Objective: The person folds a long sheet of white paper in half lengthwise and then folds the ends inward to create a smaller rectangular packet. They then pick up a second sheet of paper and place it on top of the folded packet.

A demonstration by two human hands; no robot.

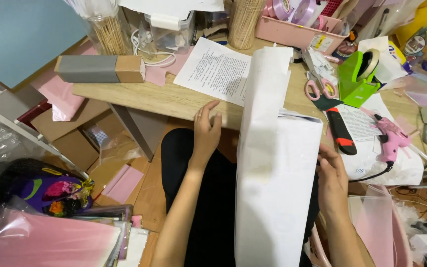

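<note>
A long sheet of white paper (273,183) runs from my lap up over the edge of the wooden table (174,99). Its upper part is folded into a narrow strip that rises over the table. My right hand (331,185) grips the sheet's right edge near the table front. My left hand (206,131) rests at the table's front edge, just left of the paper, fingers spread and holding nothing.
On the table lie a printed page (216,69), pink scissors (320,89), a green tape dispenser (359,79), a red and black utility knife (342,131) and a pink glue gun (390,136). A grey and brown box (100,69) sits at the left. Cardboard and pink sheets crowd the floor.
</note>
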